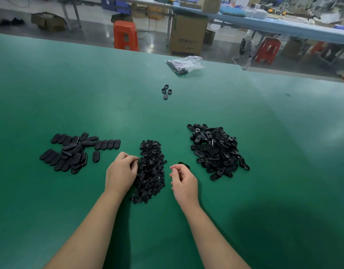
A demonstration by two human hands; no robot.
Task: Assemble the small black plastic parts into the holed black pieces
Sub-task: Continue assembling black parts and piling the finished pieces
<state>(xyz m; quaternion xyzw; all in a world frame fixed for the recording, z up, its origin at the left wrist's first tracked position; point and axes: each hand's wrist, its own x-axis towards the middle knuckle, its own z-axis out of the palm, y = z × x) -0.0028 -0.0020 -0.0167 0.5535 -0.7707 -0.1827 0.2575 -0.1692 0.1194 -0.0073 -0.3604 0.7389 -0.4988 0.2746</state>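
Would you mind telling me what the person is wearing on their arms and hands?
Nothing that shows: the left hand and right hand are bare, without gloves, rings or a watch. Both forearms are uncovered up to the bottom edge of the picture, with no sleeve in view.

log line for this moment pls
left hand fingers at small-parts pile | right hand curled over a dark piece, grip unclear | holed pile right | finished group left

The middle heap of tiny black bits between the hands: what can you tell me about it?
The middle heap is a long, narrow pile of very small black pieces, plastic by their look, lying loose on the green table. It runs from near the wrists away from the person. The left hand has its fingertips at the heap's left edge; the right hand is beside it, apart.
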